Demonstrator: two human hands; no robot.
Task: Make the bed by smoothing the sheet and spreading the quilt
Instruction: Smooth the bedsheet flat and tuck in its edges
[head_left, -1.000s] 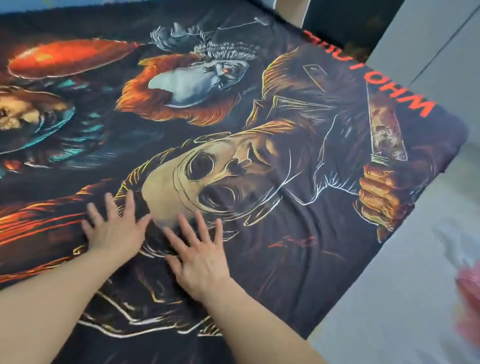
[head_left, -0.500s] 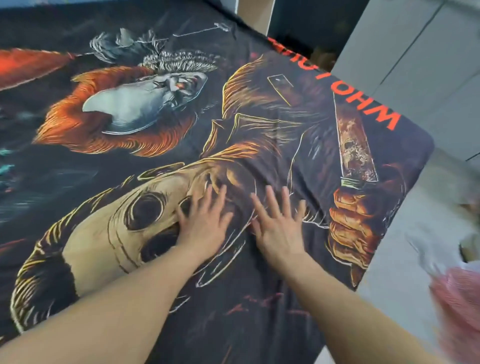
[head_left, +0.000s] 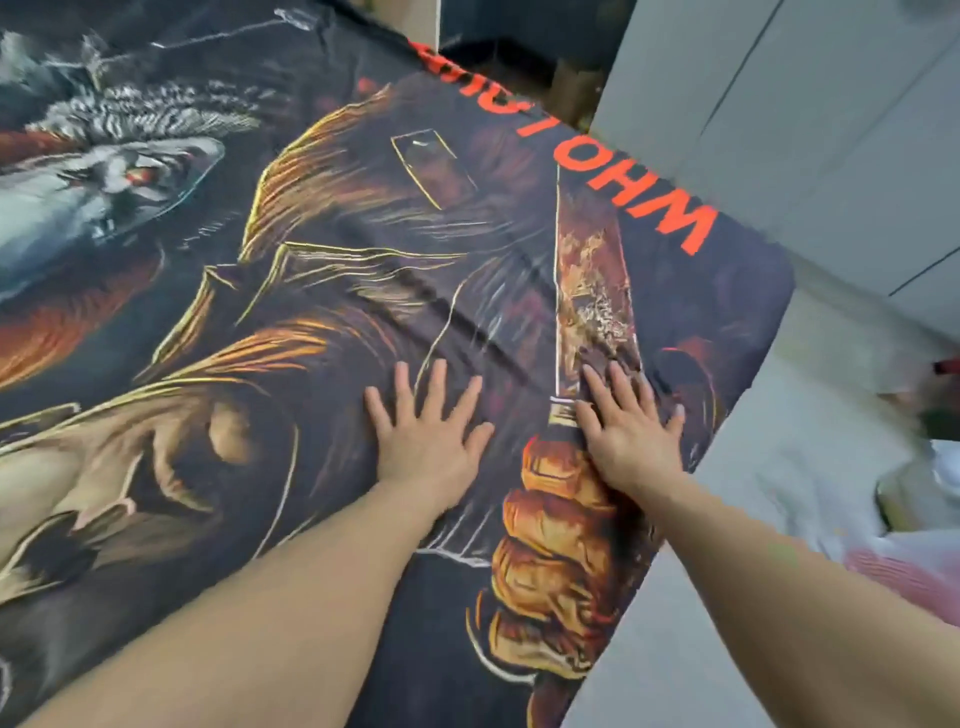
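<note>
A dark printed sheet (head_left: 322, 291) with horror figures, a knife picture and orange letters covers the bed and fills most of the view. Small creases run across it ahead of my fingers. My left hand (head_left: 426, 441) lies flat on the sheet with fingers spread, palm down. My right hand (head_left: 631, 431) presses flat beside it on the printed knife handle, close to the bed's right edge. Neither hand holds anything. No quilt is visible.
The bed's right corner (head_left: 763, 291) ends near a grey cabinet or wall (head_left: 831, 130). Pale floor (head_left: 727, 571) runs along the right side, with a blurred pink and white thing (head_left: 904, 577) lying on it at lower right.
Both flat hands have slid across the sheet toward the right corner, from the mask picture to the knife picture. The view has followed them rightward.
</note>
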